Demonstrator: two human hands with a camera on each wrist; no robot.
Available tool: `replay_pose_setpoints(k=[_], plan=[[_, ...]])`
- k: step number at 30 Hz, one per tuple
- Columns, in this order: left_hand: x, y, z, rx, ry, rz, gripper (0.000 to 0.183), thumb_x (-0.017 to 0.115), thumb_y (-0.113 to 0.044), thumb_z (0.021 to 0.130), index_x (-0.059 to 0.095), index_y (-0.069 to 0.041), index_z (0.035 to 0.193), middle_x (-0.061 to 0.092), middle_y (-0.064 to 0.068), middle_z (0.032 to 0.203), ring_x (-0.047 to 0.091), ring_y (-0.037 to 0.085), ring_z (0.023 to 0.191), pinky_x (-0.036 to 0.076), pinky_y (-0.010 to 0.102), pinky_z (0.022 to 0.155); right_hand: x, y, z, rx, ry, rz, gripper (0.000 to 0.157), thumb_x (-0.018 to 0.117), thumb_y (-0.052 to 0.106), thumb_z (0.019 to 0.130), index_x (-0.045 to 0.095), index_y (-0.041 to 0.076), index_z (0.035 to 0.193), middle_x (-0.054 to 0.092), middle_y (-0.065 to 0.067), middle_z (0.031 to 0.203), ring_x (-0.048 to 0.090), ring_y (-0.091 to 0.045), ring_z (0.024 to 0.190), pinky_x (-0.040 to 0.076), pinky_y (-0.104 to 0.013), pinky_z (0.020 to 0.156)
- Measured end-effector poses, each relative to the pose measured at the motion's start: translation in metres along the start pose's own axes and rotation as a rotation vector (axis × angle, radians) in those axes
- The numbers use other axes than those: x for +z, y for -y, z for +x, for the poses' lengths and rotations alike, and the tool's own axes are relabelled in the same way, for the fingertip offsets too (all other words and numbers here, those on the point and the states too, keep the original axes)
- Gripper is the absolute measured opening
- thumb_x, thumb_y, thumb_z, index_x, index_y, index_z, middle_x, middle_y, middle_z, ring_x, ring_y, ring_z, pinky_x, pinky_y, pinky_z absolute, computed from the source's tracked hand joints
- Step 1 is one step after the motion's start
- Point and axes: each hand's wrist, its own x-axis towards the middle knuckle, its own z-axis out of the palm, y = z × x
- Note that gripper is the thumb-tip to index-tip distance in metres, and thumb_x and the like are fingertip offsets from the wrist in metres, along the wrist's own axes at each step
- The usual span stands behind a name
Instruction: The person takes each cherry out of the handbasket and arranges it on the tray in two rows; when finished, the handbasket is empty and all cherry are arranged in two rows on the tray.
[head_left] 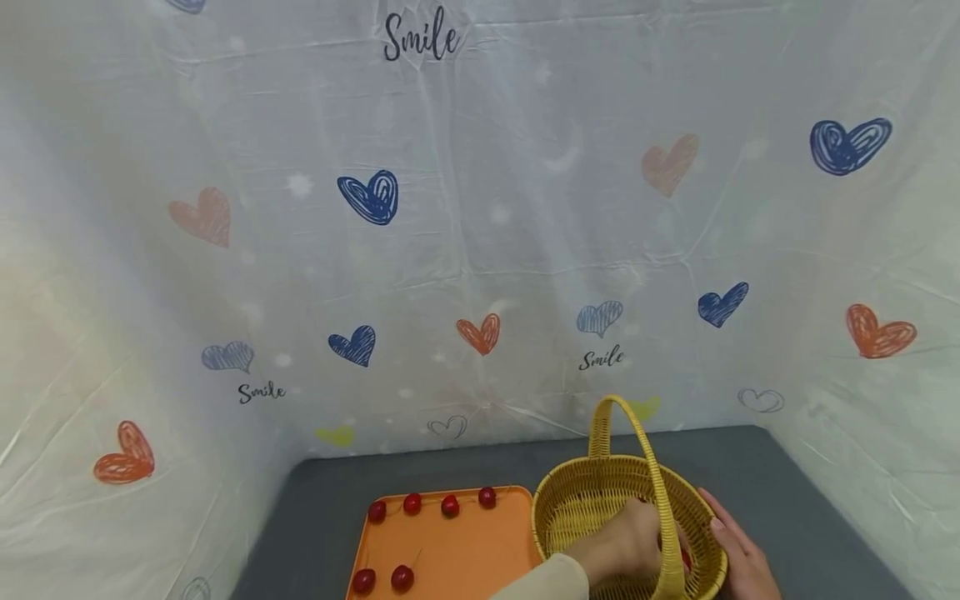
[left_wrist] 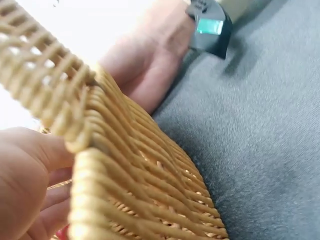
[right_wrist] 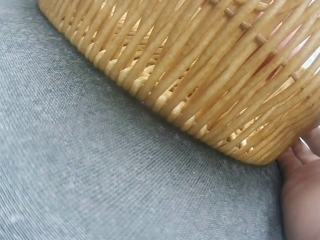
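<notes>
A yellow woven basket (head_left: pixel 592 475) with a tall arched handle stands on the dark table at the right in the head view. My left hand (head_left: pixel 637 533) reaches down into it beneath the handle, fingers bent. A red cherry (head_left: pixel 686 560) shows at its fingertips, and a bit of red cherry (left_wrist: pixel 62 233) also shows below the fingers in the left wrist view. At the basket's right side my right hand (head_left: pixel 746 558) holds the outer wall, thumb at the rim. In the right wrist view, its fingers (right_wrist: pixel 302 151) bend against the weave near the base.
An orange tray (head_left: pixel 465 542) lies left of the basket, bearing several cherries along its far edge and left side, including one cherry (head_left: pixel 402 577) near the front. Grey cloth (right_wrist: pixel 100 165) covers the table. A white curtain (head_left: pixel 480 208) printed with hearts hangs behind and at both sides.
</notes>
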Motion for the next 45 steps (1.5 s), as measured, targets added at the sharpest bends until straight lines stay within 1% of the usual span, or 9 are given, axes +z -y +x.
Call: replay_pose_setpoints(k=[3, 8, 10, 14, 17, 20, 25, 38, 45], plan=[[-0.003, -0.001, -0.012, 0.003, -0.041, -0.121, 0.017, 0.076, -0.022, 0.105, 0.085, -0.018, 0.119, 0.082, -0.014, 0.098, 0.061, -0.02, 0.077, 0.049, 0.002, 0.08, 0.0, 0.0, 0.001, -0.014, 0.011, -0.001, 0.084, 0.041, 0.069, 0.111, 0.015, 0.026, 0.178, 0.039, 0.009, 0.16, 0.06, 0.018, 0.106, 0.062, -0.033, 0.096], [-0.009, -0.004, -0.036, -0.021, -0.108, -0.347, 0.019, 0.076, -0.012, 0.103, 0.084, -0.011, 0.121, 0.084, -0.007, 0.101, 0.066, -0.018, 0.08, 0.054, 0.005, 0.073, -0.003, -0.001, 0.001, -0.024, 0.031, 0.019, 0.085, 0.042, 0.068, 0.112, 0.013, 0.024, 0.178, 0.047, 0.027, 0.142, 0.059, 0.019, 0.107, 0.061, -0.029, 0.095], [-0.012, -0.007, -0.044, -0.067, -0.142, -0.393, 0.019, 0.077, -0.013, 0.103, 0.085, -0.012, 0.12, 0.083, -0.008, 0.1, 0.067, -0.015, 0.081, 0.055, 0.007, 0.072, -0.005, -0.001, 0.0, -0.014, 0.034, 0.024, 0.086, 0.043, 0.07, 0.111, 0.013, 0.025, 0.178, 0.045, 0.033, 0.134, 0.058, 0.02, 0.107, 0.06, -0.027, 0.095], [-0.02, -0.012, -0.063, -0.162, -0.242, -0.468, 0.019, 0.083, -0.014, 0.099, 0.086, -0.011, 0.118, 0.082, -0.011, 0.097, 0.069, -0.011, 0.08, 0.056, 0.011, 0.07, -0.007, 0.0, -0.001, 0.006, 0.041, 0.026, 0.09, 0.044, 0.073, 0.109, 0.01, 0.027, 0.178, 0.044, 0.032, 0.135, 0.058, 0.02, 0.106, 0.059, -0.028, 0.097], [-0.026, -0.011, -0.08, -0.164, -0.315, -0.518, 0.02, 0.084, -0.012, 0.098, 0.086, -0.008, 0.118, 0.082, -0.012, 0.098, 0.07, -0.01, 0.08, 0.058, 0.012, 0.07, -0.008, 0.0, -0.001, 0.021, 0.042, 0.03, 0.09, 0.043, 0.074, 0.108, 0.01, 0.028, 0.178, 0.043, 0.03, 0.137, 0.061, 0.017, 0.106, 0.06, -0.03, 0.097], [-0.034, -0.007, -0.098, -0.143, -0.37, -0.528, 0.021, 0.084, -0.011, 0.098, 0.085, -0.008, 0.118, 0.082, -0.011, 0.099, 0.071, -0.009, 0.083, 0.059, 0.013, 0.073, -0.007, 0.001, 0.0, 0.037, 0.046, 0.027, 0.09, 0.042, 0.075, 0.108, 0.008, 0.029, 0.178, 0.041, 0.015, 0.155, 0.061, 0.016, 0.105, 0.06, -0.032, 0.098], [-0.051, 0.001, -0.128, -0.18, -0.404, -0.567, 0.021, 0.085, -0.015, 0.098, 0.085, -0.012, 0.119, 0.082, -0.009, 0.107, 0.073, -0.006, 0.094, 0.06, 0.016, 0.083, -0.005, 0.002, 0.002, 0.053, 0.055, 0.009, 0.09, 0.038, 0.077, 0.108, 0.005, 0.03, 0.178, 0.01, -0.015, 0.181, 0.057, 0.02, 0.102, 0.06, -0.031, 0.098], [-0.075, 0.02, -0.209, -0.275, -0.466, -0.583, 0.025, 0.085, -0.018, 0.097, 0.083, -0.013, 0.122, 0.082, -0.003, 0.115, 0.077, 0.005, 0.101, 0.063, 0.022, 0.091, -0.006, 0.006, 0.004, 0.06, 0.074, -0.01, 0.092, 0.038, 0.076, 0.108, 0.004, 0.028, 0.178, 0.003, -0.022, 0.183, 0.056, 0.023, 0.099, 0.059, -0.027, 0.094], [-0.078, 0.042, -0.247, -0.386, -0.489, -0.506, 0.026, 0.088, -0.017, 0.094, 0.084, -0.012, 0.12, 0.082, 0.002, 0.116, 0.079, 0.009, 0.1, 0.066, 0.043, 0.092, -0.004, 0.007, 0.004, 0.056, 0.073, -0.006, 0.091, 0.038, 0.075, 0.108, 0.004, 0.027, 0.178, 0.003, -0.023, 0.182, 0.057, 0.021, 0.099, 0.06, -0.03, 0.095]])
